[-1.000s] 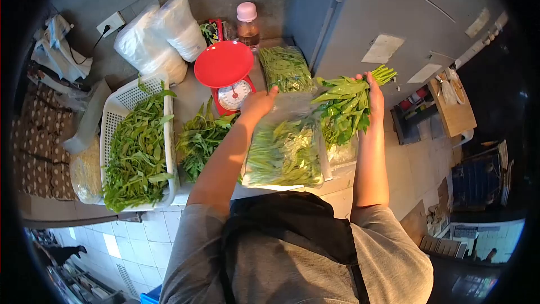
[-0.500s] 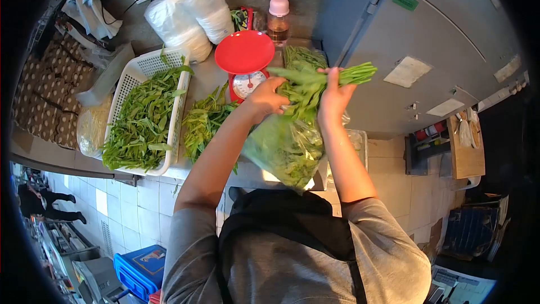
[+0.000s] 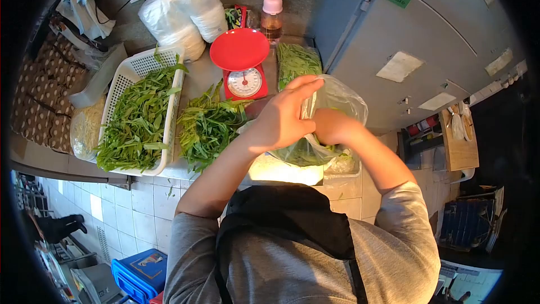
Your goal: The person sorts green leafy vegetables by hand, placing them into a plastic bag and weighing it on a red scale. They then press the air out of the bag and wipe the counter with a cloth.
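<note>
A clear plastic bag [image 3: 343, 98] with leafy greens [image 3: 301, 152] inside is between my hands, its mouth spread. My left hand [image 3: 284, 118] grips the bag's near-left rim, fingers stretched along the plastic and thumb below. My right hand [image 3: 333, 126] reaches into the mouth with curled fingers; what they hold is hidden. Just left of the bag, a loose heap of greens [image 3: 211, 126] lies on the metal counter. Behind my left hand stands a red kitchen scale [image 3: 244, 83] with a bare red pan [image 3: 240, 49].
A white plastic basket [image 3: 175, 101] of greens stands at left. Packed greens [image 3: 297, 65] lie beyond my hands, near a pink-capped bottle [image 3: 272, 19]. White plastic-bag packs [image 3: 174, 19] lean at the wall. A grey metal cabinet [image 3: 416, 50] borders the right.
The bunch of greens in my right hand has gone out of sight. My right hand has moved down into the bag, and my left hand has shifted right onto its raised rim.
</note>
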The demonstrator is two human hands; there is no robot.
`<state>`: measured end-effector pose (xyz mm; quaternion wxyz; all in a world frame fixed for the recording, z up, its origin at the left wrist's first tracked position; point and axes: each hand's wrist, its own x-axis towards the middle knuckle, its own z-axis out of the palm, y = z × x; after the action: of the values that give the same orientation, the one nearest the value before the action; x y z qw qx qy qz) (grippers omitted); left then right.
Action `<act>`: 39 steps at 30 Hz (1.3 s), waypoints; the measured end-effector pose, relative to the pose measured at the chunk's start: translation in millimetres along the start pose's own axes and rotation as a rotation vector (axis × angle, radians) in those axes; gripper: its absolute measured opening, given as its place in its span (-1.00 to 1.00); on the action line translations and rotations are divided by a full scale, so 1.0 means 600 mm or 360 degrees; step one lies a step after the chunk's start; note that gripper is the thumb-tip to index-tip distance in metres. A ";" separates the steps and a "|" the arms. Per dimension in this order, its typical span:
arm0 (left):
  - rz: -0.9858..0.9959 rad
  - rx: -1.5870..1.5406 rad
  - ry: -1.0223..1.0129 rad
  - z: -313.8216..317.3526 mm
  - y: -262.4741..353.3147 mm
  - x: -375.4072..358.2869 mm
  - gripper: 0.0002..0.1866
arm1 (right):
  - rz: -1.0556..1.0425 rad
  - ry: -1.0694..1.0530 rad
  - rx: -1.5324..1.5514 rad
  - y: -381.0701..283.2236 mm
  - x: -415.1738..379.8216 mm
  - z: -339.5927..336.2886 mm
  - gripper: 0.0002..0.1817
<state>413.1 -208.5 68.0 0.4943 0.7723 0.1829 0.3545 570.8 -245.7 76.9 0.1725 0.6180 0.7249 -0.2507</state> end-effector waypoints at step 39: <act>-0.0667 -0.0003 0.1008 -0.157 -0.073 -0.181 -0.54 | -0.0510 0.1151 0.1371 -0.044 0.064 -0.061 -0.77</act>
<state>273.4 -198.2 13.3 0.4757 0.5701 0.4803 0.4670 540.2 -196.4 89.4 -0.3928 0.5613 0.6549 -0.3189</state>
